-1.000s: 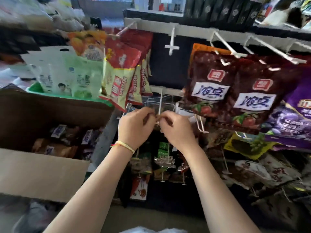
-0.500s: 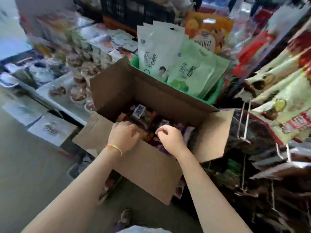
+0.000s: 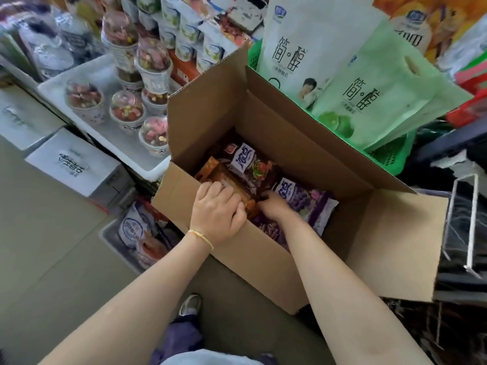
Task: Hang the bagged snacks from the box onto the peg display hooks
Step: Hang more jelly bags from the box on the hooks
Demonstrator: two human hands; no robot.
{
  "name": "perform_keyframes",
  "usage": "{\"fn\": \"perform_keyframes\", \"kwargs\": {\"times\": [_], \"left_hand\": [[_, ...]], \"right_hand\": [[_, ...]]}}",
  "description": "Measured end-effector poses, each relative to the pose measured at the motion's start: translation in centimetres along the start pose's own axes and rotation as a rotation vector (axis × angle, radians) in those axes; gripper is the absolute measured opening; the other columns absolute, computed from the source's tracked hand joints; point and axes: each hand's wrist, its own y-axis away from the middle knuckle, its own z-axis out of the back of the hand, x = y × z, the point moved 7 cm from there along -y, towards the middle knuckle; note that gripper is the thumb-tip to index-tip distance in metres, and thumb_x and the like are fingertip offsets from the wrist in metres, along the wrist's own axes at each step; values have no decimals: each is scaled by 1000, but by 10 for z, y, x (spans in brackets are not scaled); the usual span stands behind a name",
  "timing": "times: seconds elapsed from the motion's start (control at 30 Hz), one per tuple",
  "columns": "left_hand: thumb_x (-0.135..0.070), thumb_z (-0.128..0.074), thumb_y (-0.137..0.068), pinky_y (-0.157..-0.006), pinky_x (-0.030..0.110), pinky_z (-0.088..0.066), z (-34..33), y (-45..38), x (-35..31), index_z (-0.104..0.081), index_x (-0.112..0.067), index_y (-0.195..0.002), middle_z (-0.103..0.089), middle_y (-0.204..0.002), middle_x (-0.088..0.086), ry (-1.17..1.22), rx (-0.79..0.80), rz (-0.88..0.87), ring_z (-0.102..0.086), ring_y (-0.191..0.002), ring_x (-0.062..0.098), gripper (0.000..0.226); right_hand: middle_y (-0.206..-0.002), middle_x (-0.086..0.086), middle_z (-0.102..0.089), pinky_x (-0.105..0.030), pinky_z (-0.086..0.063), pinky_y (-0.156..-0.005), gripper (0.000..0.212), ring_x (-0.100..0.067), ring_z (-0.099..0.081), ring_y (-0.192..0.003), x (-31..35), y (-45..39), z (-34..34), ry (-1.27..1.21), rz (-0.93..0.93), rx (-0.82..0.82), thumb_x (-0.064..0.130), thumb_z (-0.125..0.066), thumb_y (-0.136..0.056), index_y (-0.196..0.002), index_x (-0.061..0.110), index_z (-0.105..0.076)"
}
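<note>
Both hands (image 3: 217,208) among snacks (image 3: 307,204) in box (image 3: 263,256).

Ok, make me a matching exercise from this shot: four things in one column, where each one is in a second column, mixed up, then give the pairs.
Things:
1. purple snack bag
2. pale green pouch
3. lidded cups
4. white wire rack

Places:
A. on the white tray left of the cardboard box
B. inside the box, by the right hand
C. far right, beyond the box's right flap
D. in the green basket behind the box

Pairs: 1-B, 2-D, 3-A, 4-C
</note>
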Motion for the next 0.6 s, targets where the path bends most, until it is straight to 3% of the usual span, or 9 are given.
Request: {"fn": "perform_keyframes", "kwargs": {"times": [0.13,0.23,0.3,0.37,0.5,0.6], "left_hand": [[-26,-44,-94,-78,41,-42,-1,0,1,-66,-12,-70,-62,-72,4,1,10,-1,-53,-76,25,35],[-26,-45,-93,-77,41,-42,-2,-2,1,-66,-13,-69,-63,-71,3,12,30,0,-54,-73,25,35],[-26,-46,-93,-76,40,-42,-3,-4,1,-66,-13,-66,-63,-69,3,10,54,4,-55,-72,25,35],[-26,-46,-92,-76,40,-41,-2,-7,1,-65,-13,-64,-64,-68,3,2,71,-1,-54,-72,24,36],[-28,-44,-95,-79,40,-40,0,-6,-2,-67,-14,-67,-66,-70,2,-6,112,10,-54,-74,23,40],[-30,-39,-98,-81,40,-39,-1,-5,-1,-68,-15,-71,-65,-73,1,-29,211,38,-52,-76,22,43]], "right_hand": [[-132,-17,-63,-28,-45,-90,36,-33,-59,-121,-2,-13,-9,157,-30,-18,22,-51,-99,-127,2,-63],[-121,-13,-69,-31,-50,-92,29,-30,-63,-113,-2,-8,-7,99,-9,-29,18,-49,-101,-116,4,-70],[-104,-9,-71,-27,-54,-78,20,-25,-64,-98,1,1,0,-23,32,-35,15,-54,-97,-102,6,-71],[-83,-4,-64,-23,-47,-58,14,-19,-59,-81,14,18,10,-131,123,-30,15,-59,-95,-85,6,-64],[-74,-3,-53,-32,-38,-68,22,-15,-50,-73,27,53,36,-269,270,-67,23,-61,-92,-76,10,-53],[-74,-5,-55,-33,-44,-71,26,-19,-54,-74,20,82,65,-449,267,-169,27,-58,-93,-79,7,-52]]}}
